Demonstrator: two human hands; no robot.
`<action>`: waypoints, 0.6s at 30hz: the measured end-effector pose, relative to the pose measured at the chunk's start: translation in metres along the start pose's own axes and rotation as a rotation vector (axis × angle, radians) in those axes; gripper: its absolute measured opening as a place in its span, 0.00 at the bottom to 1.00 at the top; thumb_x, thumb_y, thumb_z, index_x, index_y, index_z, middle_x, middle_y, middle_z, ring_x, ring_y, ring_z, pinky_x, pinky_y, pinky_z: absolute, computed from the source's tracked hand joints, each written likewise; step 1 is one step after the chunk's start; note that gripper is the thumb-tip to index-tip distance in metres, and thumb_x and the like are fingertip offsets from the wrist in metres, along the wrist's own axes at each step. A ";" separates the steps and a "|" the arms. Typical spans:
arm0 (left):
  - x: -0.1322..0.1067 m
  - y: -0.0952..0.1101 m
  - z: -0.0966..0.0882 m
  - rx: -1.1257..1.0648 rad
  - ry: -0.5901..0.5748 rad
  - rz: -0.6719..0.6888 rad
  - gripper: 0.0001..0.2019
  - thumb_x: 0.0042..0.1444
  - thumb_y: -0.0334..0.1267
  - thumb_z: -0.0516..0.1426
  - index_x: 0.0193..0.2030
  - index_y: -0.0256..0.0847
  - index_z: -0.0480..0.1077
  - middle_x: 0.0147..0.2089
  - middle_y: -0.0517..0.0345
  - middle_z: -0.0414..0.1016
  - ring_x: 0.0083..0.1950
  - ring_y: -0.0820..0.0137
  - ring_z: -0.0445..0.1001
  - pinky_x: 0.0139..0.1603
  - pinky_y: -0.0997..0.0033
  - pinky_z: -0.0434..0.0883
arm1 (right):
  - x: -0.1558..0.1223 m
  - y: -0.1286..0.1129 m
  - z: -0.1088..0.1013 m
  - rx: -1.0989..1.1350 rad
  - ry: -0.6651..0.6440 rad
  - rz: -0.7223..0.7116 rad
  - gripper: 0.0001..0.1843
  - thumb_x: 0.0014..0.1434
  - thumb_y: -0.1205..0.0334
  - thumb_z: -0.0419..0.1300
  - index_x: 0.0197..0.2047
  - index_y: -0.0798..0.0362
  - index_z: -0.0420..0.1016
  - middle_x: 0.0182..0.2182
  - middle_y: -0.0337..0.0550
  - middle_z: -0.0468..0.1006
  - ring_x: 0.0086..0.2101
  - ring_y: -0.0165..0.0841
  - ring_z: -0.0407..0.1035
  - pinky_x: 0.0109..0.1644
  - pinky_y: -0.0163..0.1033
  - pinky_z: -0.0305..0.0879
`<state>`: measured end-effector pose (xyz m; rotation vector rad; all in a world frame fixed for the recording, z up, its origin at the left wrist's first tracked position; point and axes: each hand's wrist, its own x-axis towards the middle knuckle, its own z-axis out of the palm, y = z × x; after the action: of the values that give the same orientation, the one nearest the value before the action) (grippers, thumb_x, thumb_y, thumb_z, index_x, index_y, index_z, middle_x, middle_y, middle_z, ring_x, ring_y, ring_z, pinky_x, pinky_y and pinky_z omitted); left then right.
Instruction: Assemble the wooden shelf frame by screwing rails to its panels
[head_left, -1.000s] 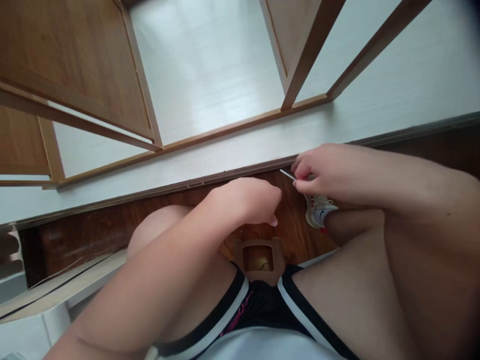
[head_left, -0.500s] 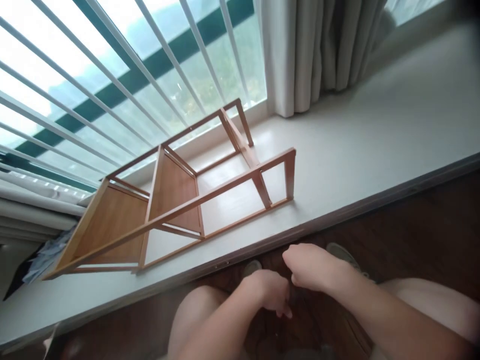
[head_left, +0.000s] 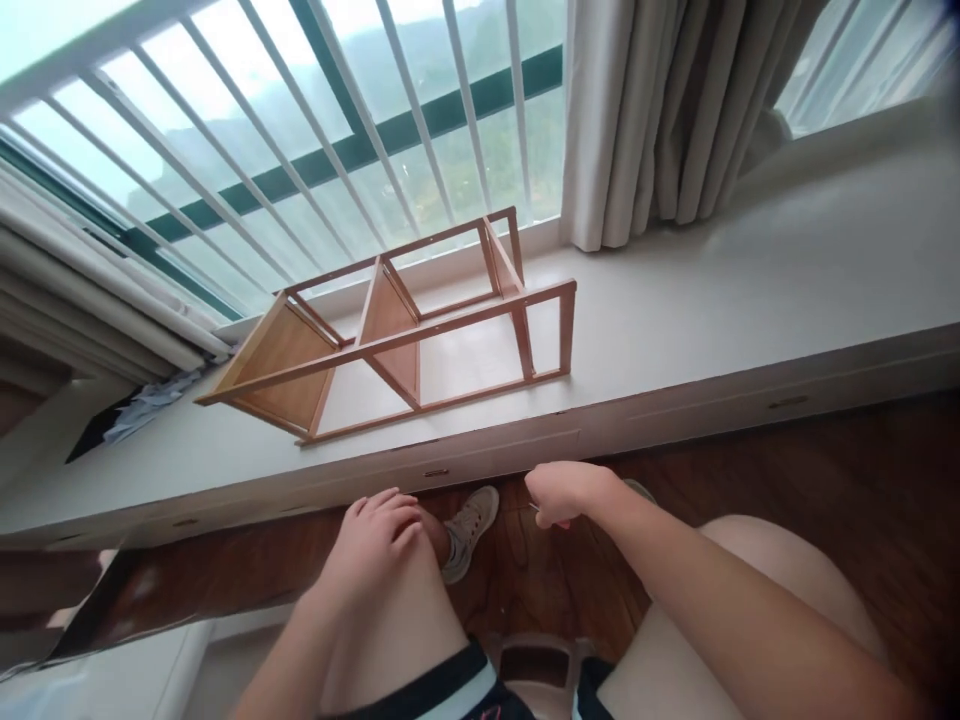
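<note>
My left hand (head_left: 381, 530) lies over my left knee, its fingers stretched out and holding nothing. Closed into a fist, my right hand (head_left: 566, 492) hovers above the floor in front of the window ledge. A thin, shiny tip pokes out below its fingers, and a small reddish spot shows there; the rest is hidden in the hand. Beyond both hands, a wooden shelf frame (head_left: 390, 349) lies on its side on the white ledge (head_left: 660, 330). Its shelf boards stand upright between the rails.
Grey curtains (head_left: 615, 130) hang at the window behind white bars (head_left: 457, 90). Crumpled pale papers or cloth (head_left: 154, 405) lie at the ledge's left end. Below are a shoe (head_left: 472, 530) on the dark wooden floor (head_left: 517, 590) and a brown stool (head_left: 536, 665) between my legs.
My left hand has moved away from my right hand, leftward onto my knee, and its fingers have spread. My right hand stays closed. The camera view has shifted; the shelf frame lies as before.
</note>
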<state>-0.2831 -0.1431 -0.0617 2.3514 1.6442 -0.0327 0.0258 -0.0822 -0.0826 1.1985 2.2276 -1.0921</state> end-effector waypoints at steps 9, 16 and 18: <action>-0.029 -0.049 -0.004 -0.245 0.034 -0.152 0.17 0.61 0.48 0.49 0.46 0.49 0.76 0.52 0.58 0.76 0.54 0.60 0.72 0.55 0.61 0.67 | -0.041 0.045 0.044 0.128 0.234 0.222 0.12 0.50 0.65 0.53 0.21 0.57 0.74 0.20 0.43 0.75 0.20 0.28 0.63 0.23 0.34 0.49; -0.053 -0.056 0.003 -0.160 0.183 -0.001 0.16 0.63 0.45 0.48 0.46 0.51 0.77 0.54 0.60 0.76 0.57 0.62 0.70 0.60 0.59 0.64 | -0.107 0.104 0.124 0.306 0.448 0.464 0.15 0.53 0.62 0.52 0.18 0.56 0.69 0.19 0.44 0.72 0.23 0.31 0.65 0.29 0.34 0.53; -0.059 -0.062 0.004 -0.145 0.188 0.059 0.16 0.63 0.44 0.49 0.45 0.51 0.78 0.53 0.60 0.76 0.58 0.62 0.69 0.61 0.58 0.63 | -0.126 0.121 0.141 0.287 0.508 0.564 0.14 0.54 0.58 0.53 0.21 0.55 0.70 0.21 0.45 0.74 0.25 0.34 0.67 0.31 0.35 0.55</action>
<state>-0.3609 -0.1783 -0.0678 2.3506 1.5982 0.3179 0.1928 -0.2186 -0.1456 2.2631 1.8679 -0.9571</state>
